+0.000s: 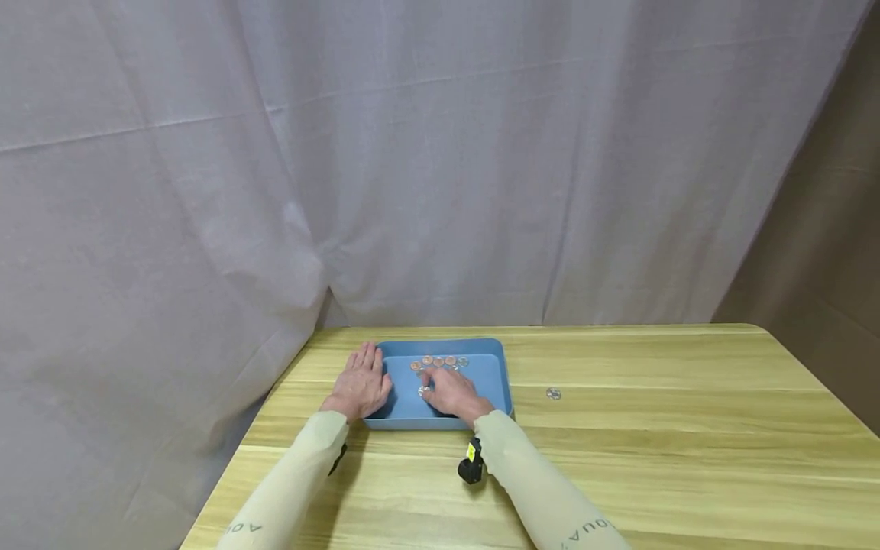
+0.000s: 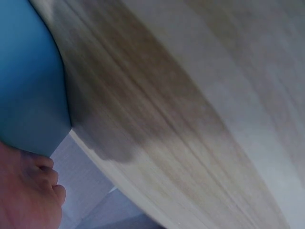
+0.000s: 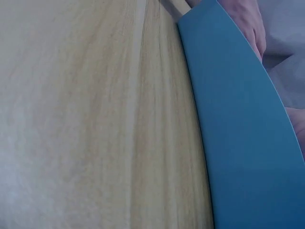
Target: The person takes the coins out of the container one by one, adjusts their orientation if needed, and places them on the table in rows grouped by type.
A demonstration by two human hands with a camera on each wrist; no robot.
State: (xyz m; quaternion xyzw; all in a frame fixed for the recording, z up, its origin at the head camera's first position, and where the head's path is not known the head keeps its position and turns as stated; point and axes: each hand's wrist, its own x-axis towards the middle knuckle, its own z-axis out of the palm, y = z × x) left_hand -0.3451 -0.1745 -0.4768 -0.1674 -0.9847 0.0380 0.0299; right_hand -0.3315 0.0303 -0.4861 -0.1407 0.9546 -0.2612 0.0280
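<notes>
a blue tray (image 1: 419,424) is set on a wooden table (image 1: 660,458), and its left edge is covered by the left hand (image 1: 359,386). that hand is laid there with its fingers fairly straight, so it is not clenched; the tray is touched. the right hand (image 1: 451,393) is held over the tray with its fingers bent, and a silver coin (image 1: 422,391) is met by the thumb and fingertips; whether it is pinched or only touched cannot be told. that coin is inside the tray's walls, left of the right hand. toward the far side, copper coins (image 1: 438,362) are lined up, with another silver coin (image 1: 463,362) at their right end; some more are partly hidden by the right hand. a lone coin (image 1: 553,394) is placed on the table, right of the tray. behind everything, a grey curtain (image 1: 440,191) is hung.
</notes>
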